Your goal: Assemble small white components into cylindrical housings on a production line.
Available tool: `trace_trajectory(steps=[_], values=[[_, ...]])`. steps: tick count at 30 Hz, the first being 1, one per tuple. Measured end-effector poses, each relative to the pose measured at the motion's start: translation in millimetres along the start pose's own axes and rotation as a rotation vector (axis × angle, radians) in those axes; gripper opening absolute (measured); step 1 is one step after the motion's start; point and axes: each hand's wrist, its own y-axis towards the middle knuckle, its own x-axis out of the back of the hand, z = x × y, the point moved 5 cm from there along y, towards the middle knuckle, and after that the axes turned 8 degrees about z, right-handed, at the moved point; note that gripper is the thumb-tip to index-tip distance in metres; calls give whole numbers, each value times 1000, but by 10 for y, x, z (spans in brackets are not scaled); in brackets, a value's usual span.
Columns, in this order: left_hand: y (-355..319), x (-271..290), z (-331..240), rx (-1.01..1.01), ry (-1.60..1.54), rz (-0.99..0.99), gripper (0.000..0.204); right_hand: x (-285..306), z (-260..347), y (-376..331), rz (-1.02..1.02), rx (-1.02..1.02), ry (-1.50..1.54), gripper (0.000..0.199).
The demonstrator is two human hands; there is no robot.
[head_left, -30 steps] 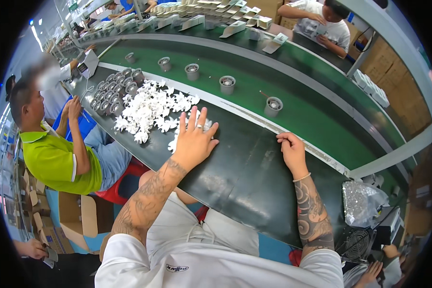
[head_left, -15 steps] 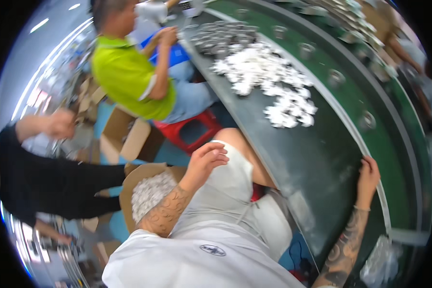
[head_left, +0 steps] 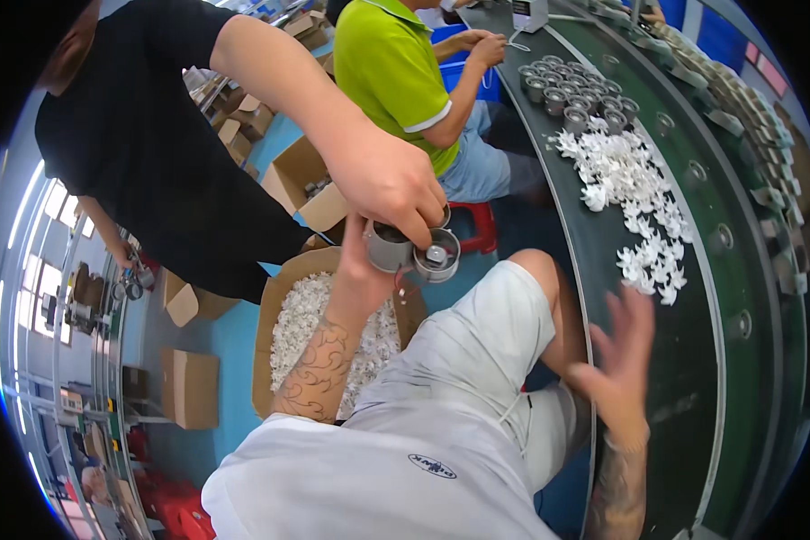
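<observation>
My left hand [head_left: 360,279] is raised over the box of white pieces and has round grey metal cups [head_left: 389,254] in its grasp. Most of its fingers are hidden behind them. A co-worker's hand [head_left: 391,184] reaches in from the upper left, its fingers on the same cups. One cup [head_left: 437,261] faces up and shows a small knob inside. Over the near side of the dark work table [head_left: 684,396], my right hand [head_left: 616,360] is spread and holds nothing. Just beyond it lies a heap of white crumpled-looking pieces [head_left: 634,180].
Rows of similar grey cups [head_left: 576,85] stand behind the white heap. A green conveyor [head_left: 756,360] runs along the table's right. The open carton [head_left: 265,360] of white pieces stands by my left leg. A person in a lime shirt [head_left: 391,72] sits ahead; one in black [head_left: 144,153] stands left.
The co-worker in black has come close and reached to my left hand, where grey cups now are. My right hand has left the table's far rim and come nearer. My view has shifted left.
</observation>
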Motion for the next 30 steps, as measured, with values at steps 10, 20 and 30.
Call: trace_trajectory(steps=[10, 20, 30], values=[[193, -369, 573, 155, 16, 516, 85, -1133, -104, 907, 310, 189, -5, 116], [159, -2552, 1369, 174, 116, 950, 90, 583, -141, -527, -232, -180, -77, 87], [-48, -3865, 2034, -542, 933, 954, 73, 1734, -513, -1621, -646, -248, -649, 84]])
